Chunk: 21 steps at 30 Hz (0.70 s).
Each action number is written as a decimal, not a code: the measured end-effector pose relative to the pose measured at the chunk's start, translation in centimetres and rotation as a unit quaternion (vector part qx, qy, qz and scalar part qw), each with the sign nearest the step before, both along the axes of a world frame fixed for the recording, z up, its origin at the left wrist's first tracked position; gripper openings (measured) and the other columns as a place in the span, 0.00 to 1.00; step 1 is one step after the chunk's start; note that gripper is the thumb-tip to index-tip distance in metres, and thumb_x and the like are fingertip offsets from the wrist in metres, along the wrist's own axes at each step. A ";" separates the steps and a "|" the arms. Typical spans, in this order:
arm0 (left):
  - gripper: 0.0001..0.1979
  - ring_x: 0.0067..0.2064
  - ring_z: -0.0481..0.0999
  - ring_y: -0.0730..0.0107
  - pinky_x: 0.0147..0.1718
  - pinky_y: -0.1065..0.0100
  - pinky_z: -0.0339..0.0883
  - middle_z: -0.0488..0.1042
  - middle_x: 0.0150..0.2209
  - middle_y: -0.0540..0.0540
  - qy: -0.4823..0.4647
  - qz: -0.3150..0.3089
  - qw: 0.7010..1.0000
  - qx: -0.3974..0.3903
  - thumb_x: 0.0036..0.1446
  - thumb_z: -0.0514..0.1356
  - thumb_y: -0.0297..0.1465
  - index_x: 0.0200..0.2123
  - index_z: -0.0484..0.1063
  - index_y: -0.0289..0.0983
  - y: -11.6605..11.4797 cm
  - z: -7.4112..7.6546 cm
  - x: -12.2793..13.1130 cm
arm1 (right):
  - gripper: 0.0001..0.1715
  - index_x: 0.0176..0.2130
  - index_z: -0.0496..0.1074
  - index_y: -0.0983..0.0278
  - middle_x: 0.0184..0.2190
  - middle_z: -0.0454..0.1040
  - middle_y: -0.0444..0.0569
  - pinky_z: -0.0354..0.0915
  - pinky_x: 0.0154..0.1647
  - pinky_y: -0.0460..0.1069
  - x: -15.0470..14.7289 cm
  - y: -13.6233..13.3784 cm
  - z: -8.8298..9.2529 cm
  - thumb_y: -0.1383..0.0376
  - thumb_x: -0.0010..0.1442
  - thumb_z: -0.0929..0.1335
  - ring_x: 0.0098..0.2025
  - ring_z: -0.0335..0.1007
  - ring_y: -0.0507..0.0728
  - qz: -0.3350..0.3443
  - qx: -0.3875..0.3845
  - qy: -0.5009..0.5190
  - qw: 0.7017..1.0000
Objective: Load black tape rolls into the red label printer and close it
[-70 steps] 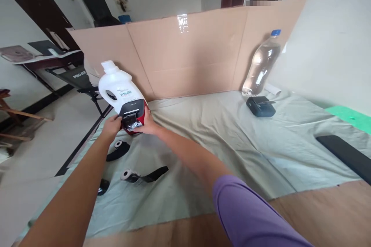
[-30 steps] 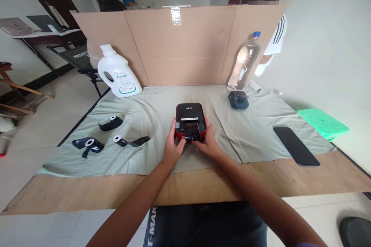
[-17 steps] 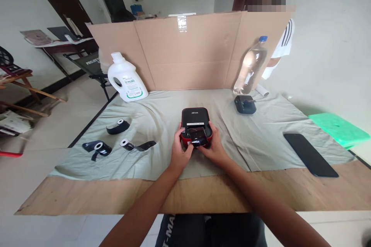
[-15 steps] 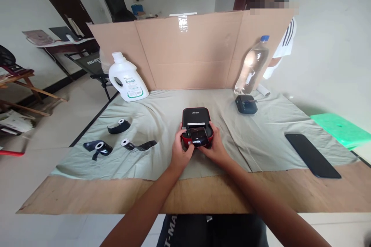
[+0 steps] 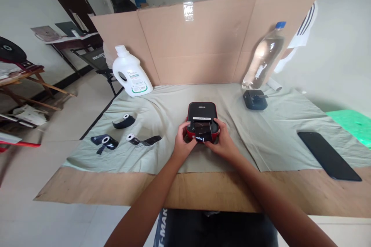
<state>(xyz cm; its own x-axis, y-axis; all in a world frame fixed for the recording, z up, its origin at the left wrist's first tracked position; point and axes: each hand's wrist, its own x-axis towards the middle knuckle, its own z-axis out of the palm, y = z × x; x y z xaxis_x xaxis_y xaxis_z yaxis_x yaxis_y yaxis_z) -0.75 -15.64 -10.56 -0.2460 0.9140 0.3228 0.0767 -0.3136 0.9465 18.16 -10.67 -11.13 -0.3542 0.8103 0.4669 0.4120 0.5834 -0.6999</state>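
Note:
A black and red portable label printer (image 5: 202, 110) sits on the grey-green cloth, with a strip of glossy black film (image 5: 203, 132) hanging from the slot at its front. My left hand (image 5: 184, 139) is closed on the printer's left side, the thumb at the front corner. On the opposite side my right hand (image 5: 222, 137) grips it, its thumb near the film's lower end. Several loose black rolls lie to the left: one upper roll (image 5: 124, 121), one lower-left roll (image 5: 108, 142) and one with its tail stretched right (image 5: 145, 139).
A white jug (image 5: 131, 73) and a clear bottle (image 5: 264, 60) stand before the cardboard screen (image 5: 194, 46). Below the bottle sits a small dark device (image 5: 255, 99). A black phone (image 5: 329, 155) lies at right, partly over the bare wood edge (image 5: 208, 189). Behind the screen stands a person (image 5: 304, 27).
My view has shifted, so the table's contents appear further right. Both hands stay on the printer, and the grip looks nearly the same.

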 end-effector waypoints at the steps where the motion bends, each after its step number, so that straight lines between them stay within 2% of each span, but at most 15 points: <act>1: 0.28 0.51 0.77 0.62 0.48 0.62 0.74 0.73 0.52 0.41 0.003 -0.001 1.000 0.003 0.50 0.67 0.31 0.54 0.63 0.40 0.1 -0.1 -0.1 | 0.54 0.67 0.49 0.57 0.60 0.60 0.59 0.65 0.61 0.67 0.1 0.1 -0.1 0.61 0.51 0.76 0.62 0.64 0.69 0.006 -0.001 0.001 1.000; 6: 0.26 0.52 0.76 0.62 0.51 0.60 0.73 0.71 0.54 0.39 0.037 -0.018 0.999 0.032 0.51 0.68 0.31 0.51 0.61 0.40 0.3 -0.7 -0.6 | 0.54 0.67 0.48 0.56 0.61 0.58 0.59 0.69 0.57 0.66 0.5 0.7 -0.6 0.61 0.51 0.76 0.59 0.66 0.67 0.028 -0.004 0.016 0.999; 10: 0.27 0.61 0.70 0.57 0.55 0.57 0.70 0.59 0.65 0.36 0.066 -0.029 0.996 0.052 0.52 0.68 0.30 0.52 0.61 0.41 0.7 -1.1 -1.4 | 0.53 0.66 0.50 0.55 0.60 0.60 0.58 0.71 0.55 0.66 0.5 1.0 -0.7 0.61 0.50 0.77 0.58 0.67 0.67 0.029 -0.006 0.021 0.999; 12: 0.27 0.63 0.68 0.55 0.56 0.56 0.70 0.56 0.66 0.36 0.072 -0.026 0.995 0.059 0.51 0.69 0.31 0.52 0.62 0.41 1.0 -1.4 -1.6 | 0.53 0.66 0.52 0.55 0.59 0.61 0.57 0.72 0.54 0.65 0.5 1.1 -0.7 0.60 0.49 0.77 0.56 0.68 0.66 0.027 -0.008 0.024 0.999; 16: 0.28 0.62 0.69 0.56 0.56 0.58 0.70 0.57 0.65 0.37 0.053 -0.014 0.997 0.061 0.50 0.70 0.34 0.51 0.63 0.41 1.1 -1.5 -1.2 | 0.52 0.64 0.55 0.55 0.58 0.62 0.57 0.73 0.50 0.63 0.6 1.2 -0.6 0.58 0.48 0.78 0.55 0.68 0.66 0.020 -0.003 0.030 0.999; 21: 0.25 0.62 0.69 0.56 0.58 0.56 0.68 0.61 0.63 0.39 0.038 0.024 0.998 0.046 0.55 0.68 0.34 0.53 0.64 0.42 -0.2 -0.7 0.2 | 0.51 0.64 0.56 0.55 0.56 0.65 0.56 0.74 0.42 0.59 0.9 1.1 -0.2 0.56 0.48 0.78 0.48 0.71 0.64 0.014 -0.005 0.018 1.000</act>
